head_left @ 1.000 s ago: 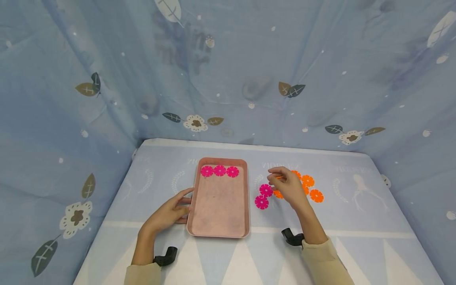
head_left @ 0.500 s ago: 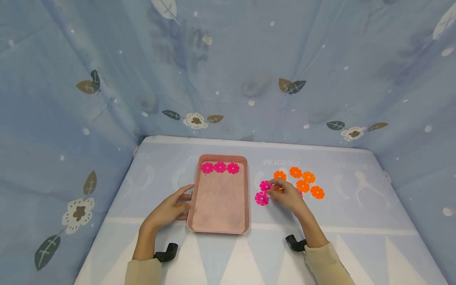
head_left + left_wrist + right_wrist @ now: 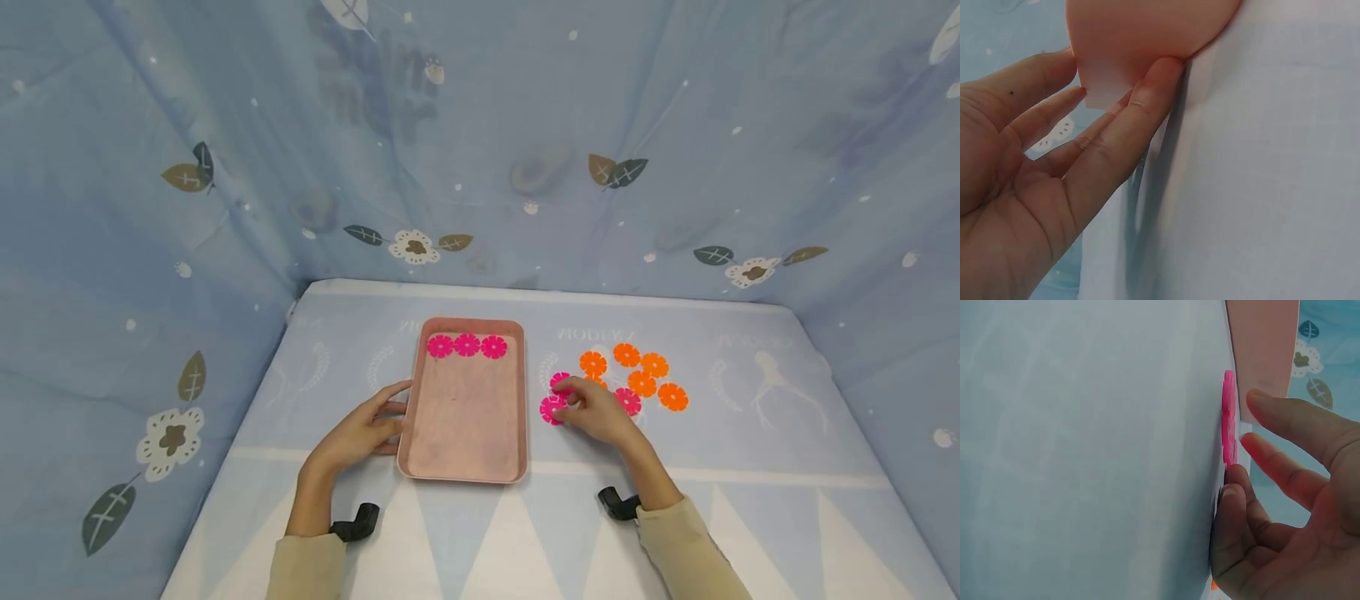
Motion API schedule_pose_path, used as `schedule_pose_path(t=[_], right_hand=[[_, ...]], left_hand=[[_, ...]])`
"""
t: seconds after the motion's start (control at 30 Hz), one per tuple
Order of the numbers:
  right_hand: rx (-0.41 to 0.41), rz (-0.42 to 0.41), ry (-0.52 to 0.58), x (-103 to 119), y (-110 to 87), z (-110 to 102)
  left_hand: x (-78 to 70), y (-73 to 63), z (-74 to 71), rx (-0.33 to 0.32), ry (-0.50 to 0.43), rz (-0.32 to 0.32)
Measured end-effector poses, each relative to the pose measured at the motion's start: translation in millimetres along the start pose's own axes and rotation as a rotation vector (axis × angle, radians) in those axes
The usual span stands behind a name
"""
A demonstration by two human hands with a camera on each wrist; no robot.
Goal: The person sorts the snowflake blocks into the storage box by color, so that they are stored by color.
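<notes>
My left hand point(image 3: 360, 432) rests its nearly straight fingertips against the left side of the pink tray point(image 3: 463, 433). The left wrist view shows those fingertips touching the tray's side point(image 3: 1135, 31). My right hand point(image 3: 596, 412) is low over the table, thumb and fingers bent, beside two bright pink notched plastic discs point(image 3: 553, 410). In the right wrist view a gap shows between its nearest fingertips and the upright-looking pink discs point(image 3: 1229, 415); the lower fingers curl close to the table. Three pink discs point(image 3: 467, 345) lie in a row at the tray's far end.
Several orange notched discs point(image 3: 642, 383) lie right of and beyond my right hand, with another pink disc point(image 3: 627, 402) among them. A patterned cloth covers the table point(image 3: 360, 333). Blue curtains point(image 3: 465, 150) enclose its back and sides.
My right hand has moved left and down from the orange discs to the pair of pink ones, uncovering orange discs and one pink disc. My left hand stays at the tray.
</notes>
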State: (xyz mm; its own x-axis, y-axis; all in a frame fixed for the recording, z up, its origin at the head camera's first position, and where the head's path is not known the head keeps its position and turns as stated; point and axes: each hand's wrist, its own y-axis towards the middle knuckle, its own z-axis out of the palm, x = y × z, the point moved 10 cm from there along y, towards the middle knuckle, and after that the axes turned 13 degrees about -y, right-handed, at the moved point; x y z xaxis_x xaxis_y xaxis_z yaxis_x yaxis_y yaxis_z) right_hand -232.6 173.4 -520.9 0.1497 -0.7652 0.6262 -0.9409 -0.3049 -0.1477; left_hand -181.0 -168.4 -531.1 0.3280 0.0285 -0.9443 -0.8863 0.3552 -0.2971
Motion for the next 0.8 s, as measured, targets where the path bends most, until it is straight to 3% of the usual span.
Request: schedule_pose_path(t=[0.17, 0.8], right_hand=[[-0.014, -0.039, -0.078, 4.2, 1.7, 3.5], [0.020, 0.027, -0.141, 5.2, 2.6, 4.5]], left_hand=[[0.3, -0.9, -0.1, 0.002, -0.014, -0.002], [-0.8, -2.6, 2.9, -0.002, -0.017, -0.026]])
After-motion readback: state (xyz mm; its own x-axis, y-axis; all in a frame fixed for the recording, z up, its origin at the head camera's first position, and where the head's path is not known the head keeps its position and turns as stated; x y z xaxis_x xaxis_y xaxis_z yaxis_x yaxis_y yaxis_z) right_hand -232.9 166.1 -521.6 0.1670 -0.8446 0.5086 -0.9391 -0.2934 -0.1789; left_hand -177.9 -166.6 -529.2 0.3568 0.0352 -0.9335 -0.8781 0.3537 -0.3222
